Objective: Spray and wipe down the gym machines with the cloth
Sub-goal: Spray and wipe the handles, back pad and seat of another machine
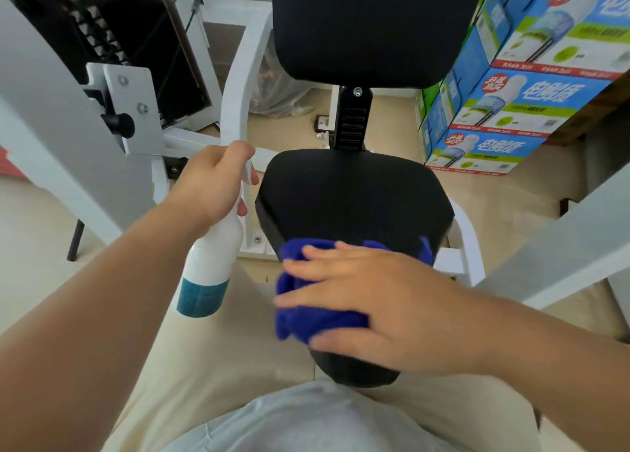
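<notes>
A gym machine stands in front of me, with a black padded seat [354,192] and a black backrest [371,25] on a white frame [238,86]. My right hand [368,301] lies flat, fingers straight, on a blue cloth [306,318] and presses it onto the seat's near left edge. My left hand [211,182] grips the head of a white spray bottle [211,267] with a teal band at its base. The bottle hangs down left of the seat, its nozzle hidden by my fingers.
The weight stack [99,39] with a black knob [119,124] fills the left. Stacked blue and green cartons [504,117] stand at the right. A white machine arm [559,243] crosses the right side. A clear plastic bag [279,93] lies on the beige floor behind the seat.
</notes>
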